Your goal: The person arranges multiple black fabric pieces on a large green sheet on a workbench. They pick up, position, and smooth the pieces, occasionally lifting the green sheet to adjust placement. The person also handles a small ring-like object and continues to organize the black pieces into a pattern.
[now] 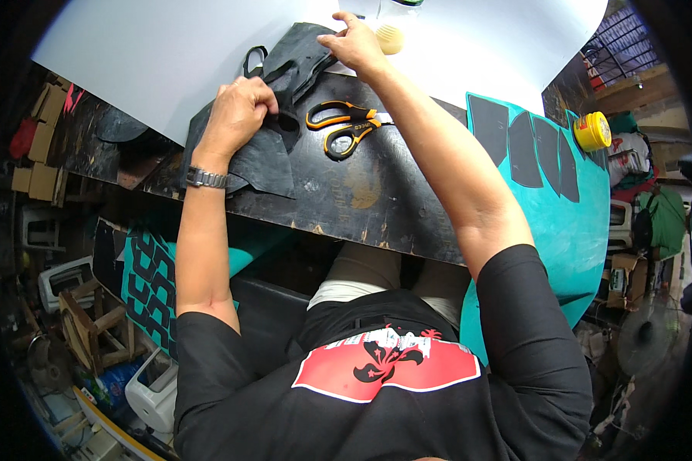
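Black, rubber-like sheet pieces (263,163) lie crumpled and overlapping on the dark work table, some with cut-out openings. My left hand (242,111), with a watch on its wrist, is closed with fingers curled on one of these black sheets. At the far end of the pile my right hand (355,46) has its fingers apart, beside the upper edge of the black material. Scissors (340,117) with orange and black handles lie between my arms; my right forearm hides part of their blades.
White sheeting (131,54) covers the far side of the table (392,223). A clear jar (400,11) and a cream-coloured round thing (390,40) stand beyond my right hand. At right, a teal sheet (584,223) carries dark grey cut shapes (524,150) and a yellow tub (592,131).
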The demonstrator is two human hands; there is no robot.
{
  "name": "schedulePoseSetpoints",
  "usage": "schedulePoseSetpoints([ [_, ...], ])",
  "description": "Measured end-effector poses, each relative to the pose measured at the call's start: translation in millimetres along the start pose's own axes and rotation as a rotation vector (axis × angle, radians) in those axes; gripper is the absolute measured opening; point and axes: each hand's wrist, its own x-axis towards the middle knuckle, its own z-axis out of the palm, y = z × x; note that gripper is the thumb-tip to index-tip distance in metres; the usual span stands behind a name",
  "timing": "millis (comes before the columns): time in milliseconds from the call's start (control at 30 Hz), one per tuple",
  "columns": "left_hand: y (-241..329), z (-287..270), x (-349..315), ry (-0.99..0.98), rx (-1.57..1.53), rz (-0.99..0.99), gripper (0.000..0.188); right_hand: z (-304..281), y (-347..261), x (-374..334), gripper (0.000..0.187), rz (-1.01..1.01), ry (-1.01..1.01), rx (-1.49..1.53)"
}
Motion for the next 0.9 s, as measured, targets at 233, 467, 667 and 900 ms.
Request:
schedulePoseSetpoints([
  [233,29.3,-33.3,-14.0,-0.328,-0.078,-0.119,0.019,-0.5,-8.5,-9.4,0.057,-0.193,0.074,-0.494],
  [467,38.8,-33.1,12.6,0.123,-0.28,-0.153,0.029,-0.6,-20.4,-5.5,0.05,-0.205,0.082,-0.54],
  [667,6.6,16.5,44.8,0.186,-0.128,-0.146,0.079,1.7,-18.9,9.3,0.059,-0.135,0.086,-0.042],
  [900,-19.8,41.4,53.8,0.177,-0.271,-0.178,0.113,4.0,-25.3,-6.1,0.069,-0.148,-0.164,0.737],
])
